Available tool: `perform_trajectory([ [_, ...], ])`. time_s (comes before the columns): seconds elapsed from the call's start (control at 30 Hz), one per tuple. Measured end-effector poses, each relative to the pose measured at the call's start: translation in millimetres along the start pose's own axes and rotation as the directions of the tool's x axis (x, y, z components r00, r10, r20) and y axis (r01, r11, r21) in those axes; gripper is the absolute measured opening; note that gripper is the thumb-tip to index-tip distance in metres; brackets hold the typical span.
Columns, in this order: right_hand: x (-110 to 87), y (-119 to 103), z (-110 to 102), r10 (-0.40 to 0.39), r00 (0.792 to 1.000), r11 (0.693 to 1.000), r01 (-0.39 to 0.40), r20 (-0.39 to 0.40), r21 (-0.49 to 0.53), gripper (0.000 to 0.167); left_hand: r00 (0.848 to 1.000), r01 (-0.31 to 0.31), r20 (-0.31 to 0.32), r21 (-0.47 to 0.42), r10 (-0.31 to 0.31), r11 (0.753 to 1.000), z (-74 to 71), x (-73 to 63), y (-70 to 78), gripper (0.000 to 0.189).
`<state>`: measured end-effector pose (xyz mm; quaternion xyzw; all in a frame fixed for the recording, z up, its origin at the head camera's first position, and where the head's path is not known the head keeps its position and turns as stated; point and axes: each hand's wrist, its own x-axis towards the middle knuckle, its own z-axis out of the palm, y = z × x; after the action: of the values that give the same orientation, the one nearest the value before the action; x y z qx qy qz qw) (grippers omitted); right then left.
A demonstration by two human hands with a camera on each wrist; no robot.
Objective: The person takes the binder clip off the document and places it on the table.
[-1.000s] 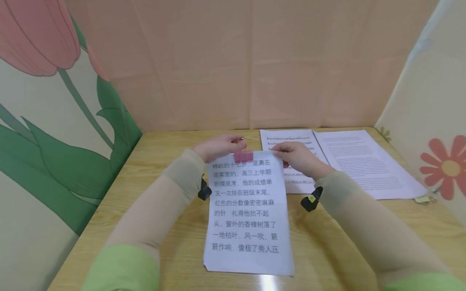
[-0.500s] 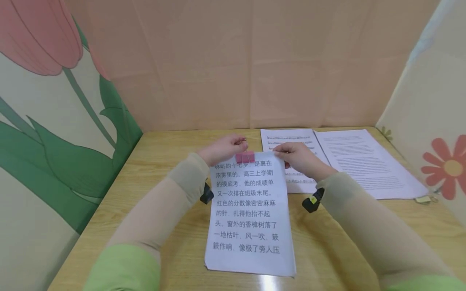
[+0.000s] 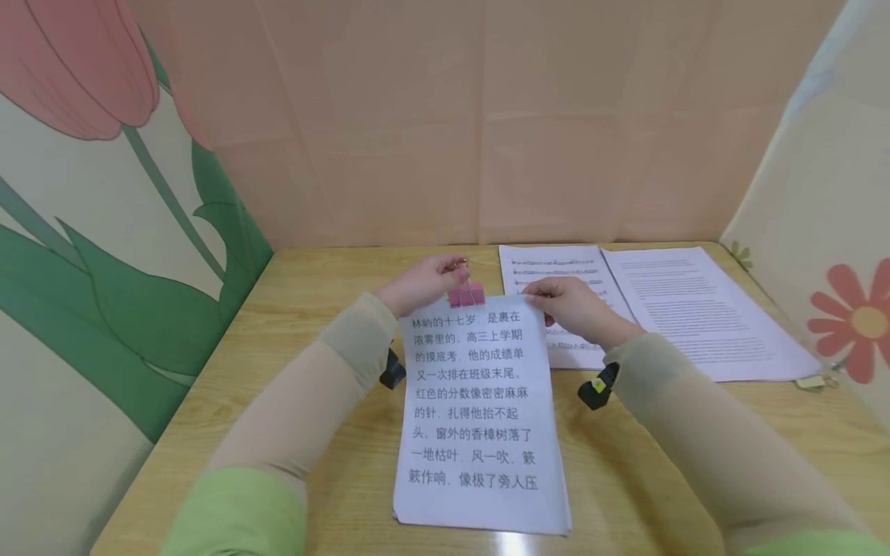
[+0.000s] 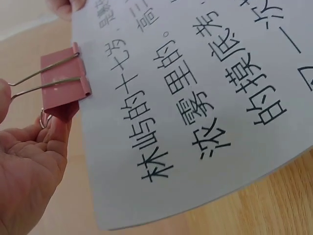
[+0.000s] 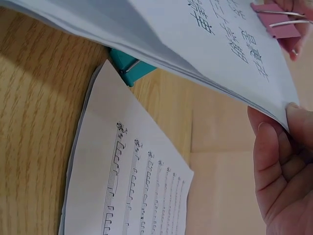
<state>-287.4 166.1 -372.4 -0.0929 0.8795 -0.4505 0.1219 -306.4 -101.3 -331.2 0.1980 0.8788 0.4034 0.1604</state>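
Note:
A stack of white sheets (image 3: pixel 473 417) with large printed Chinese characters hangs tilted above the wooden table. My left hand (image 3: pixel 426 283) pinches the wire handles of a pink binder clip (image 3: pixel 466 295) at the stack's top edge. In the left wrist view, the lips of the clip (image 4: pixel 63 78) just overlap the paper's edge, with the thumb on one handle and fingers behind the other. My right hand (image 3: pixel 577 305) pinches the top right corner of the stack between thumb and fingers. Layered sheet edges show beneath the top page in the right wrist view.
Sheet music (image 3: pixel 556 266) lies behind the right hand, beside printed text pages (image 3: pixel 702 316). A small clip (image 3: pixel 810 382) sits at those pages' near right corner. A teal binder clip (image 5: pixel 129 66) shows by the sheet music, partly hidden. A pinkish wall (image 3: pixel 480 123) closes the back.
The pink binder clip now sits higher against the stack's top edge, overlapping the paper less. The stack has shifted slightly down and right. Both hands keep their hold.

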Motion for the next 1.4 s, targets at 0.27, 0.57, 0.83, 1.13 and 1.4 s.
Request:
perform_trajectory([
  [0.27, -1.6, 2.4, 0.2, -0.012, 1.0, 1.0, 0.012, -0.017, -0.014, 0.026, 0.999, -0.032, -0.003, -0.065, 0.032, 0.997, -9.7, -3.9, -2.7, 0.065],
  [0.57, -0.5, 7.1, 0.7, -0.013, 1.0, 0.999, 0.013, -0.021, -0.03, 0.025, 0.998, -0.037, -0.064, -0.163, 0.027, 0.986, -11.4, -4.8, -9.6, 0.058],
  [0.83, -2.6, 8.8, -0.6, -0.019, 0.999, 0.999, 0.018, -0.026, -0.037, 0.027, 0.997, -0.007, -0.075, -0.259, -0.013, 0.966, -24.2, -9.0, -26.4, 0.057],
  [1.13, -2.5, 9.2, 0.4, -0.012, 1.0, 0.999, 0.011, -0.027, -0.032, 0.026, 0.986, 0.083, -0.106, -0.343, -0.127, 0.936, -35.0, -20.6, -49.9, 0.053],
  [1.4, -3.9, 9.7, -0.6, -0.012, 0.999, 0.999, 0.011, -0.03, -0.035, 0.026, 0.977, 0.159, -0.102, -0.253, -0.19, 0.954, -40.6, -30.6, -76.3, 0.058],
])
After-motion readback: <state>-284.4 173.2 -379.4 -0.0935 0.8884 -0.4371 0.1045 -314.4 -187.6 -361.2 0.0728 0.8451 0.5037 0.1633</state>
